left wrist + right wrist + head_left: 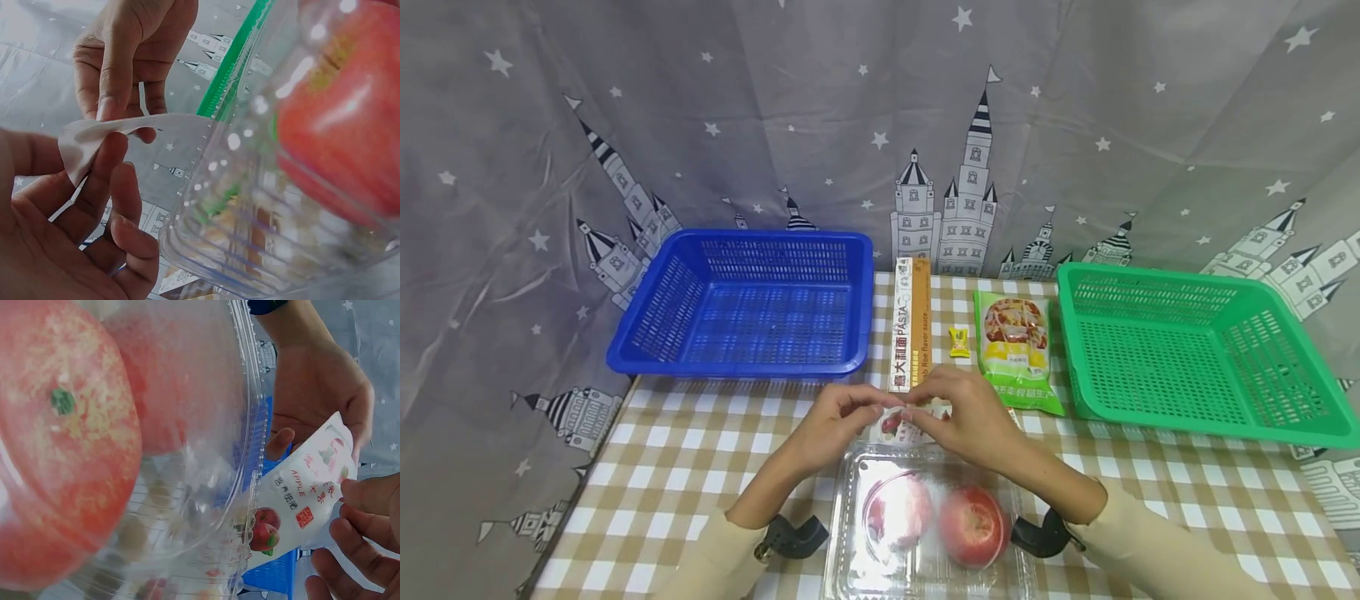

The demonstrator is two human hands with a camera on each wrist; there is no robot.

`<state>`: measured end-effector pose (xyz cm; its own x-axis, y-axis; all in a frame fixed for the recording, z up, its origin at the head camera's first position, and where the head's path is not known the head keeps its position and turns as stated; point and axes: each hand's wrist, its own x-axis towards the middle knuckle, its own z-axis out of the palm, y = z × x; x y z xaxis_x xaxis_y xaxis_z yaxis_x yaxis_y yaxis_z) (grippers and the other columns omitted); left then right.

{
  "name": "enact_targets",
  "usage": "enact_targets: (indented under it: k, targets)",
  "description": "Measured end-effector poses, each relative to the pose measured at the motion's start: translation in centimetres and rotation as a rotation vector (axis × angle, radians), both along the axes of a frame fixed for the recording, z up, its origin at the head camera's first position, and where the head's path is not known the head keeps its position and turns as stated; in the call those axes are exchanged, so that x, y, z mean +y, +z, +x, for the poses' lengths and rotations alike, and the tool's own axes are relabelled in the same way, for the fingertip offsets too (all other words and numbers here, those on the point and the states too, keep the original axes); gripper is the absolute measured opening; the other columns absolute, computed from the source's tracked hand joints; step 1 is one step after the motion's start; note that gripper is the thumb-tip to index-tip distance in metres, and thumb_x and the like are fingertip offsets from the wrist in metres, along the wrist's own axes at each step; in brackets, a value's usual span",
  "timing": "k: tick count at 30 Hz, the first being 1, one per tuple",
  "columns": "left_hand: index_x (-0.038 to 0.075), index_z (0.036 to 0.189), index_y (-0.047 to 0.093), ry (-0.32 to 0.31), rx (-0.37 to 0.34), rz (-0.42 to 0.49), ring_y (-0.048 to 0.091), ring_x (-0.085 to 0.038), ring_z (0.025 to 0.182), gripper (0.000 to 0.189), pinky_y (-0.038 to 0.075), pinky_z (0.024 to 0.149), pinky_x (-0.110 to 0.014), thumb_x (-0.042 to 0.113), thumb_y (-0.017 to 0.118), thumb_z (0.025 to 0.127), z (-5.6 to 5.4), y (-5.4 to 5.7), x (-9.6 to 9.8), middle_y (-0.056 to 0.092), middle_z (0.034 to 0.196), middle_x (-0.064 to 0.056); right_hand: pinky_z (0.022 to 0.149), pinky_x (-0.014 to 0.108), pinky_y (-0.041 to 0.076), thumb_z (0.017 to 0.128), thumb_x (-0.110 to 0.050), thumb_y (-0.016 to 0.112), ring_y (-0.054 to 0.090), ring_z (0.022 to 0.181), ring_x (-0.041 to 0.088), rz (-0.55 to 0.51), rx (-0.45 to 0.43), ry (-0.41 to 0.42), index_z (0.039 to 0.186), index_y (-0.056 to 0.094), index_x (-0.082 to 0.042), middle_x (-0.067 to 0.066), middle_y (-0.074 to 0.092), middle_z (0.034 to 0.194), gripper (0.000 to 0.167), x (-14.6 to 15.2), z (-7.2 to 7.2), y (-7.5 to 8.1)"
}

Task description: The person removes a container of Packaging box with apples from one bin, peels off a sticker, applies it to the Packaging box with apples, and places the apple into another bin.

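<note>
A white label [891,423] printed with red apples stretches between my two hands at the far edge of a clear plastic clamshell box [853,554]. My left hand [827,429] pinches it between thumb and fingers. From the other side my right hand [966,417] pinches it too, thumb on the printed face. In the right wrist view the label [284,494] shows the word APPLE and runs down along the box's ridged rim. Its plain white back [87,140] curls over the fingers in the left wrist view. Under the clear lid lie two red apples [974,527].
A blue plastic basket [741,369] stands at the back left, and a green one [1210,423] at the right. Between them lie a pasta box [911,325], a small yellow packet [958,342] and a green-and-yellow food bag [1018,354]. A checked cloth [677,475] covers the table.
</note>
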<state>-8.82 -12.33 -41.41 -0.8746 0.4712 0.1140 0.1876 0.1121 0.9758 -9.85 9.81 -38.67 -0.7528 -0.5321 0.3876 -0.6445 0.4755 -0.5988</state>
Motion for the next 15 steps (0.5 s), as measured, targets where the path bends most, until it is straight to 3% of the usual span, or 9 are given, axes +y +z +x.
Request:
enact_targets:
  k: [3, 8, 15]
  targets:
    - [0.001, 0.113, 0.071, -0.01, -0.027, 0.026, 0.064, -0.016, 0.094, 0.024, 0.051, 0.078, -0.028, -0.001, 0.056, 0.093, 0.07, -0.11, -0.11, 0.069, 0.114, -0.008, 0.07, 0.029, 0.049, 0.08, -0.015, 0.082, 0.061, 0.077, 0.009, -0.019, -0.026, 0.009, 0.09, 0.077, -0.013, -0.009, 0.068, 0.083, 0.011, 0.05, 0.0, -0.03]
    - [0.003, 0.113, 0.07, -0.009, -0.064, 0.041, 0.065, -0.021, 0.078, 0.025, 0.05, 0.066, -0.027, -0.001, 0.061, 0.09, 0.22, -0.14, -0.18, 0.068, 0.113, -0.008, 0.07, 0.031, 0.054, 0.081, -0.011, 0.08, 0.063, 0.079, 0.008, -0.045, -0.086, 0.045, 0.09, 0.077, -0.011, -0.006, 0.07, 0.084, 0.01, 0.17, 0.04, -0.19]
    - [-0.004, 0.115, 0.064, 0.022, -0.087, 0.081, 0.067, -0.021, 0.072, 0.029, 0.05, 0.059, -0.023, -0.007, 0.06, 0.087, 0.43, -0.42, 0.22, 0.069, 0.095, -0.013, 0.062, 0.033, 0.054, 0.082, -0.01, 0.079, 0.063, 0.081, 0.007, -0.063, -0.149, 0.121, 0.086, 0.077, -0.015, -0.007, 0.071, 0.087, 0.007, 0.14, 0.09, -0.68]
